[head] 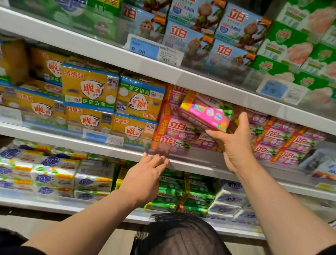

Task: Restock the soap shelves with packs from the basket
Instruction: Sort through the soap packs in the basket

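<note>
Right hand (235,144) grips a pink soap pack (205,114) from below, tilted, at the middle shelf (74,141) before stacked pink packs (178,129) marked 立白. Left hand (144,180), fingers relaxed and empty, reaches to that shelf's edge. Yellow packs (88,88) read 雕牌; a price tag (143,49) above perhaps reads 8.90.

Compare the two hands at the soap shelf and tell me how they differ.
The right hand grips a pink soap pack, tilted, up at the middle shelf; the left hand holds nothing. The right hand is raised among the pink packs, while the left hand sits lower, its straight fingers at the middle shelf's front edge. Both reach forward on bare forearms.
</note>
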